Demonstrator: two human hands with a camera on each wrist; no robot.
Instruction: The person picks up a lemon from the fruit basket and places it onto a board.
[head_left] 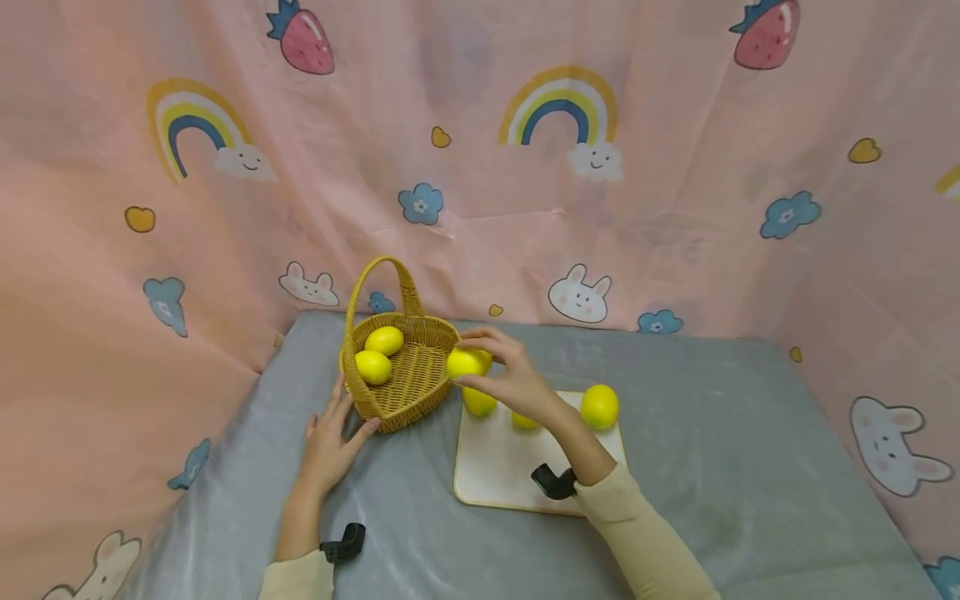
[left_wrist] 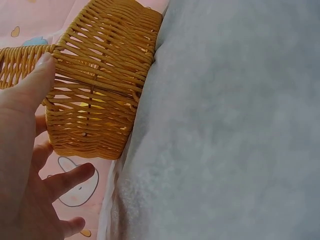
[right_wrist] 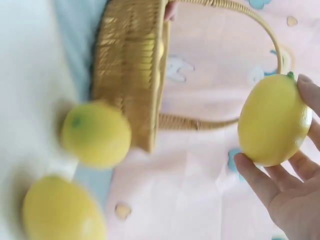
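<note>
A woven basket [head_left: 412,371] is being supported by the worktop [head_left: 712,500] close to its far left corner, with the handle [head_left: 408,287] arching above the rim. The basket is being touched along its near left side by the left hand [head_left: 330,446]. The left fingers are being held extended and spread, with the thumb lying against the basket; some contact points are being hidden by the weave.

A held lemon [head_left: 468,362] is being gripped by the right hand [head_left: 517,383]. The right fingers are being parted only by the width of the fruit, with the thumb set on one side and fingertips on the other. This lemon is being held raised off the worktop, beside the basket's right rim and nearer the worktop's far edge than its near edge.

A far basket lemon [head_left: 384,341] and a near basket lemon [head_left: 372,367] are being contained at the basket's left side.

A white board [head_left: 495,479] is being carried by the worktop, to the right of the basket and well apart from the worktop's right edge. Along the board's far edge, a left board lemon [head_left: 480,403], a middle board lemon [head_left: 525,421] and a right board lemon [head_left: 600,407] are being supported; the middle one is being partly covered by the right hand.

The worktop's far edge is being bordered by a pink printed curtain [head_left: 495,250].
</note>
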